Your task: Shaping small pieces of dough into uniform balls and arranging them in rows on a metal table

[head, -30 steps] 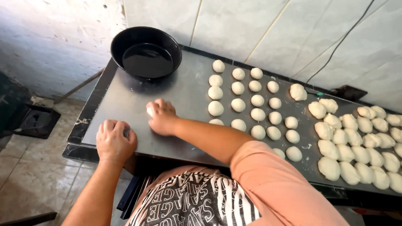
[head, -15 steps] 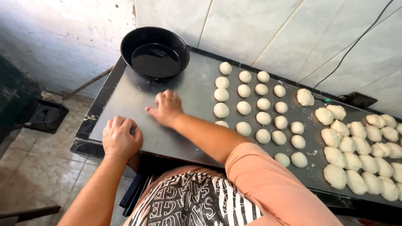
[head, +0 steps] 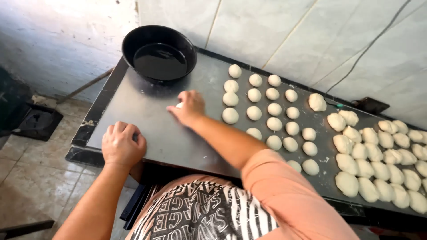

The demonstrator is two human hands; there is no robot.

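Since the earlier frames the right hand (head: pixel 189 106) has slid a little farther up the steel table (head: pixel 147 111), toward the black bowl (head: pixel 159 53), while the left hand (head: pixel 121 144) has stayed at the near left edge.

Head view: the right hand lies palm down on the metal, fingers curved over a small white dough ball (head: pixel 179 105), of which only a sliver shows at the fingertips. The hand cups and presses the ball rather than lifting it. Just above the knuckles stands the black bowl, holding a dark liquid. To the right of this hand, rolled dough balls (head: pixel 254 113) sit in neat rows, the nearest one just beside the wrist. Farther right, well apart from the hand, lies a crowd of rougher, uneven dough pieces (head: pixel 364 169).

The left hand rests on the table as a loose fist, knuckles up; whether anything is under it cannot be told. A tiled wall (head: pixel 284 31) rises behind the table.
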